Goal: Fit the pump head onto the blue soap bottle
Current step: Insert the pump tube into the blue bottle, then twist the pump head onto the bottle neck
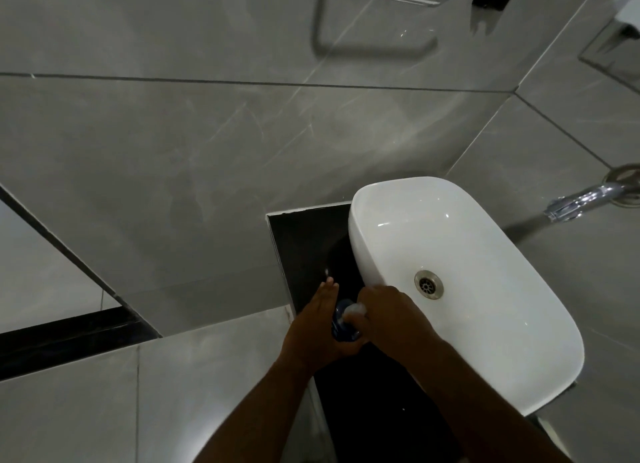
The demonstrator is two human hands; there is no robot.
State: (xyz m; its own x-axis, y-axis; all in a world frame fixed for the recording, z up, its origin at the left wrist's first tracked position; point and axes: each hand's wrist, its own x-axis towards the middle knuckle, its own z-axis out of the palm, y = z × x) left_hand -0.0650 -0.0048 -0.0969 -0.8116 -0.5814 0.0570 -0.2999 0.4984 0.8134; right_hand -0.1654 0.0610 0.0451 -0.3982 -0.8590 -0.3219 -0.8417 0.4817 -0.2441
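Blue soap bottle [341, 327] stands on the dark tabletop [304, 241] clasped in the left grip [320, 319], right grip [388, 315] pinching the pump head [355, 311] atop (seating underway, likely needing twisting next)

The soap bottle [343, 327] stands on the counter [304, 255], just left of the basin [485, 255].

Dim grey marble-look wall tiles [207, 144] spread beyond the fingers, a white basin [485, 289] with its metal drain [428, 284] sits just right of them on a black counter [304, 251], a chrome tap [585, 199] farther right.
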